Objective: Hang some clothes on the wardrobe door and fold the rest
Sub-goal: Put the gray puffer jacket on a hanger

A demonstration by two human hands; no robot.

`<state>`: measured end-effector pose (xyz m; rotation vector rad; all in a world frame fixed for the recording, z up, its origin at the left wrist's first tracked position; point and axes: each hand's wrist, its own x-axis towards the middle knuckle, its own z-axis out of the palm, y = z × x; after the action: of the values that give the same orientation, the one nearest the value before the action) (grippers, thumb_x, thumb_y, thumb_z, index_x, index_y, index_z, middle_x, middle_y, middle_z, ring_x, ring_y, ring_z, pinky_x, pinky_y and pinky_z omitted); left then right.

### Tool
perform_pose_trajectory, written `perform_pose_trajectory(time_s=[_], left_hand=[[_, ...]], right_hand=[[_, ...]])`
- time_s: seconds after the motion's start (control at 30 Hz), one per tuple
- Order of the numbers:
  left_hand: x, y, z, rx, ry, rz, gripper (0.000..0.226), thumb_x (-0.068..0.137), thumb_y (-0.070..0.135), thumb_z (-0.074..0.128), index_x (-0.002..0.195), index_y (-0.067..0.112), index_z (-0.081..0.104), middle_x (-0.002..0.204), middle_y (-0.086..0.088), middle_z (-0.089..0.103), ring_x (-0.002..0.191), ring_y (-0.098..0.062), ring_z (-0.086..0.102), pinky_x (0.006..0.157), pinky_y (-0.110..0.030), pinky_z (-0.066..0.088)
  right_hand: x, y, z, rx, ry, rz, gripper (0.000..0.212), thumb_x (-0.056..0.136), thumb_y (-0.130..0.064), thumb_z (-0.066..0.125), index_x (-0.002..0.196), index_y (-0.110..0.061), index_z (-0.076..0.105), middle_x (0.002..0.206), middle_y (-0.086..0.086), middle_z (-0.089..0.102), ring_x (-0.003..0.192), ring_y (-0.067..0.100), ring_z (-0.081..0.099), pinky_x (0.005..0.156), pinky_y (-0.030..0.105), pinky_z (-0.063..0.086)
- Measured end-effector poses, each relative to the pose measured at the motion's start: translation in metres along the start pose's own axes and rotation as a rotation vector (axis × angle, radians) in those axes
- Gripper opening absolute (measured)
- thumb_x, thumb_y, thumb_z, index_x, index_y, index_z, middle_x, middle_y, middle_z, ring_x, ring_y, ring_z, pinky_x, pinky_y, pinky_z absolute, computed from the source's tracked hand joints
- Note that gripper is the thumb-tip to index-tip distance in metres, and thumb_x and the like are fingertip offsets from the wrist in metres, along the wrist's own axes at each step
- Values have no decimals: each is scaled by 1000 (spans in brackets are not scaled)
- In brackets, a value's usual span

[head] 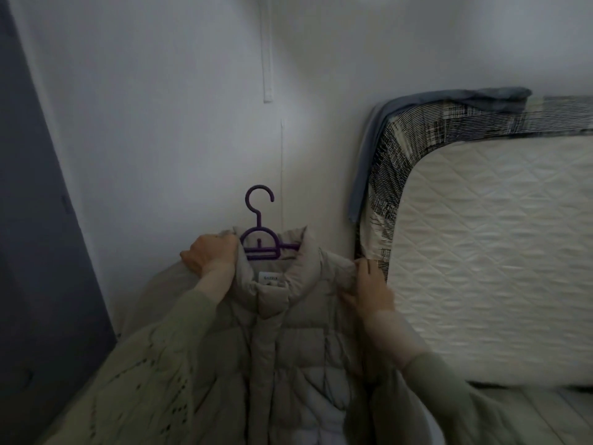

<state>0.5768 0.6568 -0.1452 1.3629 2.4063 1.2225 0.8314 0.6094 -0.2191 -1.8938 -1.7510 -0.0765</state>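
Centre-low frame: puffer jacket (282,342) on purple hanger (260,232), left hand (208,255) and right hand (369,284) gripping its shoulders; likely soft, bulky, slippery, so carry by the hanger.

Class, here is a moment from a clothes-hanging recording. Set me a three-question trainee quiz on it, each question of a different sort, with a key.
1. True or false: the purple hanger's hook is already hung on something.
2. Which hand grips the puffer jacket at the shoulder nearer the mattress? A) left hand B) right hand
3. Fill in: the hanger sits inside the jacket's ____.

Key: 1 false, the hook is free in front of the wall. 2 B. 3 collar.
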Motion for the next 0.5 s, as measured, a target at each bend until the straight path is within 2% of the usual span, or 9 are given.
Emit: perform_pose_trajectory(time_s=[0.1, 0.13, 0.23, 0.27, 0.33, 0.37, 0.43, 0.5], left_hand=[[3, 2, -2, 15, 17, 14, 52, 94, 41, 40, 108, -2, 65, 117, -22, 62, 108, -34, 56, 93, -35, 31], [4, 2, -3, 18, 24, 14, 52, 94, 40, 40, 108, -3, 65, 117, -23, 62, 108, -34, 56, 93, -35, 31], [6, 0, -3, 13, 37, 12, 51, 94, 40, 40, 107, -3, 66, 116, -23, 62, 108, -34, 56, 94, -35, 31], [6, -1, -2, 10, 38, 18, 51, 94, 40, 40, 107, -2, 66, 116, -22, 62, 108, -34, 56, 94, -35, 31], [7, -5, -1, -3, 38, 16, 51, 94, 41, 41, 107, -1, 67, 116, -22, 63, 108, -34, 56, 94, -35, 31], [8, -8, -2, -10, 38, 12, 51, 94, 41, 41, 108, -1, 67, 116, -22, 62, 108, -34, 55, 94, -35, 31], [12, -13, -3, -30, 36, 12, 51, 94, 41, 41, 109, -1, 66, 117, -23, 62, 109, -35, 55, 95, -35, 31], [18, -18, -6, -69, 28, 17, 51, 95, 41, 41, 111, 0, 66, 118, -24, 61, 110, -37, 54, 96, -36, 32]], right_hand=[[-6, 7, 19, 25, 275, 11, 37, 75, -9, 72, 108, -2, 56, 110, 23, 48, 99, 40, 53, 67, 40, 53], [-10, 6, 23, 42, 297, 69, 35, 76, -7, 71, 107, -1, 56, 105, 23, 51, 95, 40, 54, 66, 40, 53], [-19, 5, 27, 23, 166, 130, 17, 88, -3, 54, 104, 3, 55, 102, 22, 57, 96, 37, 57, 69, 42, 48], [-21, 6, 26, 1, 158, 122, 11, 87, 3, 52, 97, 4, 58, 97, 22, 60, 90, 37, 60, 65, 41, 48], [-20, 9, 23, 7, 158, 101, 11, 75, 12, 61, 79, 3, 60, 77, 21, 62, 69, 37, 64, 52, 38, 47], [-18, 11, 22, 18, 194, 75, 13, 71, 13, 64, 76, 1, 60, 72, 20, 61, 62, 36, 63, 49, 36, 46], [-15, 11, 14, 95, 240, 20, 7, 85, 3, 55, 89, 1, 60, 87, 21, 62, 75, 38, 62, 58, 38, 45], [-10, 10, 5, 201, 287, -19, 28, 96, -21, 41, 102, 1, 58, 102, 23, 61, 91, 39, 59, 67, 38, 41]])
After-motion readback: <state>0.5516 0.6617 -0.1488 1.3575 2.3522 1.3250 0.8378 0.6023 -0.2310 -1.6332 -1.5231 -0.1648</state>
